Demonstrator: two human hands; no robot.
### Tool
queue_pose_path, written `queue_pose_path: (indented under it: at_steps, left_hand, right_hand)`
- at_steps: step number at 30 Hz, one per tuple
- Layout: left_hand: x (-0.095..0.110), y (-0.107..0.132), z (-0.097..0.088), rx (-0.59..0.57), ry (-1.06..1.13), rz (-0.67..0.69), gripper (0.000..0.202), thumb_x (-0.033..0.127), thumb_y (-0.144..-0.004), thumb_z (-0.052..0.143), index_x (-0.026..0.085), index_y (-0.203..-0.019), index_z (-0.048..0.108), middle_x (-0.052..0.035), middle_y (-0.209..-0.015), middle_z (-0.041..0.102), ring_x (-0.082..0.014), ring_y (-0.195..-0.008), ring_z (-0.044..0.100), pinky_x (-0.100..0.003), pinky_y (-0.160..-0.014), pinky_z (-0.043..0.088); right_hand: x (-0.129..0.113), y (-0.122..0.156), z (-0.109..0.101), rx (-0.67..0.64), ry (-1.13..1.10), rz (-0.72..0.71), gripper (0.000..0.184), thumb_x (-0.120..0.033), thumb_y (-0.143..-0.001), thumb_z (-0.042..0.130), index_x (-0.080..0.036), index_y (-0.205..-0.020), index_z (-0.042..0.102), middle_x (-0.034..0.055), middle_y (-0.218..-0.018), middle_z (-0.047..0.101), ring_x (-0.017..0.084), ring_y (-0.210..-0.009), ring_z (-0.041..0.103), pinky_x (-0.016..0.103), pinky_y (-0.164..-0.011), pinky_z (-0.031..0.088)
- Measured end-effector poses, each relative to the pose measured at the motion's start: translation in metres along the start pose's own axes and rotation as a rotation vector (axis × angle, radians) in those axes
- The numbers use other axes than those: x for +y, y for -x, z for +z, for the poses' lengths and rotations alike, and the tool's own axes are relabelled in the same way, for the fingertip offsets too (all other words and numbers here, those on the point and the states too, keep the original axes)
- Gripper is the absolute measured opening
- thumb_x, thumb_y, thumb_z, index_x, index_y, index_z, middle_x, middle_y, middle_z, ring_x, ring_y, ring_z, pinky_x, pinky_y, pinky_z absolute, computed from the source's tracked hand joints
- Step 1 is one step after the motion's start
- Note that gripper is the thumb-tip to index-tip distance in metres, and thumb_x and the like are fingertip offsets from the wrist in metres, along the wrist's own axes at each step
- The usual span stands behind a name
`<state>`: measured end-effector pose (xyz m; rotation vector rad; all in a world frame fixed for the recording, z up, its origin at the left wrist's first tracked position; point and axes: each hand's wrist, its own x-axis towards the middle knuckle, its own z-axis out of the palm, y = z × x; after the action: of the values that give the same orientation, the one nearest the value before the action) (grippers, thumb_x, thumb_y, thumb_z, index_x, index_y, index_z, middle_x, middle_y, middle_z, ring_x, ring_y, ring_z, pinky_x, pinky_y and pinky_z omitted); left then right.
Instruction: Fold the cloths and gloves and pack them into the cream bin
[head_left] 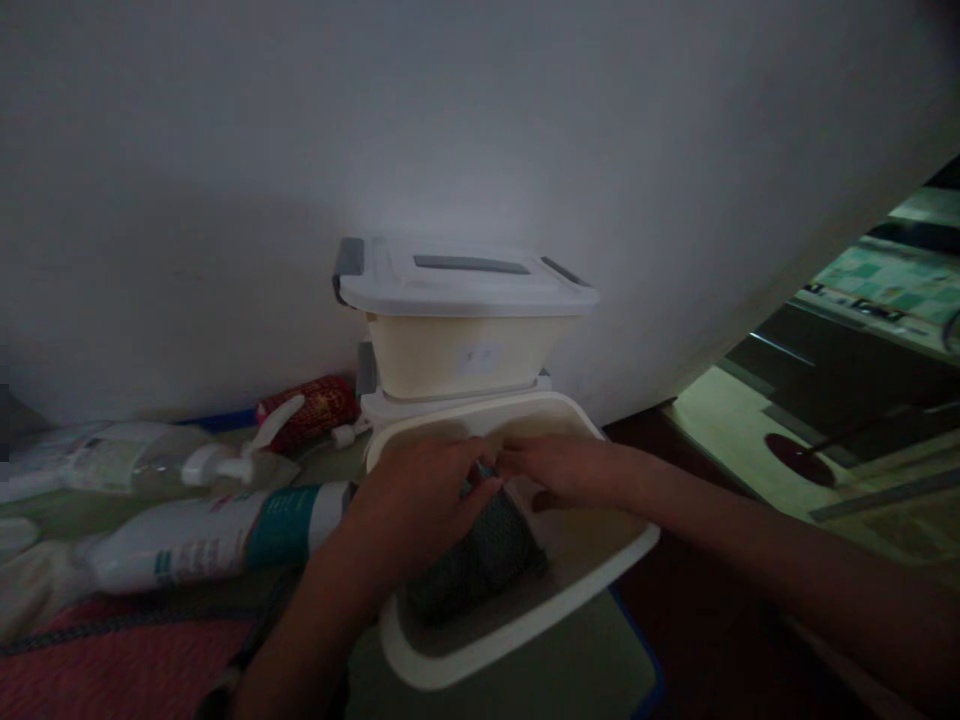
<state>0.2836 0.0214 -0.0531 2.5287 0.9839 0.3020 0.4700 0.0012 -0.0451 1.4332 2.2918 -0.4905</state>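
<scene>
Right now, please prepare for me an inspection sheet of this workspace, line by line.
Surface: pale green top, partly under the open bin.
Job's things: dark item, textured, inside the open bin.
Clutter: pump bottle and teal-banded bottle, both lying on their sides; red package behind them.
Hands: left hand over the dark item, right hand over the bin; grip unclear.
Cables: nothing clearly seen.
Surroundings: lidded box behind the bin, white wall beyond.
</scene>
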Motion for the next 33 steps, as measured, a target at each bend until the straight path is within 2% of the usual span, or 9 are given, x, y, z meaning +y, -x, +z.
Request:
queue_pose_path:
  at_steps: [3,7,12,15,18,22,25,28,33]
  left_hand:
    - [0.000,0.000,0.000,-0.010,0.014,-0.005,0.018,0.034,-0.085,0.050,0.024,-0.092,0.064,-0.0010,-0.083,0.069,-0.0218,-0.078,0.062,-0.032,-0.066,0.039]
    - [-0.001,0.000,0.000,-0.007,0.005,0.002,0.018,0.033,-0.085,0.050,0.024,-0.092,0.065,-0.0012,-0.081,0.069,-0.0214,-0.076,0.062,-0.031,-0.064,0.037]
    - [-0.002,-0.001,0.001,0.005,-0.013,0.005,0.018,0.034,-0.085,0.051,0.025,-0.089,0.065,-0.0007,-0.079,0.069,-0.0225,-0.075,0.062,-0.032,-0.063,0.038]
    - [-0.002,-0.001,0.002,0.007,-0.009,0.007,0.018,0.034,-0.085,0.050,0.025,-0.091,0.064,-0.0007,-0.081,0.070,-0.0236,-0.076,0.063,-0.034,-0.064,0.039]
    - [-0.001,-0.001,0.003,0.002,-0.004,0.004,0.018,0.034,-0.085,0.051,0.024,-0.093,0.064,-0.0014,-0.083,0.071,-0.0241,-0.078,0.064,-0.034,-0.065,0.040]
    - [0.000,0.000,0.002,0.002,-0.011,0.007,0.018,0.033,-0.085,0.051,0.024,-0.093,0.065,-0.0020,-0.083,0.071,-0.0240,-0.077,0.064,-0.034,-0.065,0.041]
    - [0.000,0.000,0.001,0.030,-0.010,0.030,0.018,0.032,-0.085,0.051,0.023,-0.093,0.065,-0.0027,-0.083,0.071,-0.0237,-0.078,0.064,-0.034,-0.067,0.041]
    - [0.002,0.000,0.001,0.065,-0.024,0.053,0.019,0.030,-0.087,0.048,0.022,-0.091,0.064,-0.0034,-0.082,0.071,-0.0225,-0.076,0.064,-0.032,-0.066,0.041]
    - [0.006,0.003,0.001,0.231,-0.106,0.090,0.020,0.025,-0.088,0.044,0.020,-0.089,0.063,-0.0033,-0.077,0.070,-0.0194,-0.069,0.063,-0.029,-0.061,0.039]
  right_hand:
    - [0.004,-0.005,0.012,0.017,0.000,-0.039,0.045,-0.015,-0.070,0.071,-0.017,-0.114,0.061,0.0116,-0.115,0.061,0.023,-0.094,0.061,0.031,-0.078,0.046]
    - [0.010,-0.011,0.028,0.045,0.003,-0.055,0.025,-0.017,-0.075,0.065,-0.015,-0.100,0.068,0.0124,-0.104,0.063,0.022,-0.084,0.062,0.031,-0.072,0.047]
    - [0.009,-0.005,0.022,0.077,-0.003,0.001,0.037,-0.010,-0.063,0.072,-0.013,-0.099,0.067,0.0132,-0.108,0.062,0.018,-0.075,0.062,0.030,-0.068,0.048]
    - [0.008,-0.004,0.019,0.050,-0.027,0.029,0.015,-0.006,-0.065,0.066,-0.015,-0.075,0.070,0.0063,-0.082,0.067,0.015,-0.065,0.061,0.027,-0.062,0.046]
    - [0.008,-0.006,0.024,0.026,-0.056,0.042,0.016,-0.005,-0.066,0.061,-0.017,-0.059,0.068,0.0034,-0.065,0.066,0.013,-0.058,0.059,0.025,-0.059,0.045]
    - [0.009,-0.005,0.028,0.044,-0.099,0.041,0.014,-0.007,-0.067,0.061,-0.017,-0.062,0.070,0.0036,-0.065,0.068,0.013,-0.060,0.061,0.024,-0.060,0.045]
    - [0.012,0.003,0.020,0.082,-0.121,0.030,0.016,-0.010,-0.072,0.058,-0.017,-0.069,0.072,0.0033,-0.069,0.070,0.014,-0.064,0.063,0.024,-0.064,0.046]
    - [0.013,0.014,0.008,0.156,-0.113,0.029,0.023,-0.008,-0.078,0.050,-0.015,-0.081,0.072,0.0081,-0.083,0.072,0.017,-0.075,0.065,0.027,-0.071,0.045]
    - [0.000,0.025,-0.001,0.296,-0.123,0.023,0.025,-0.009,-0.079,0.048,-0.012,-0.086,0.072,0.0124,-0.088,0.072,0.020,-0.081,0.065,0.028,-0.073,0.045]
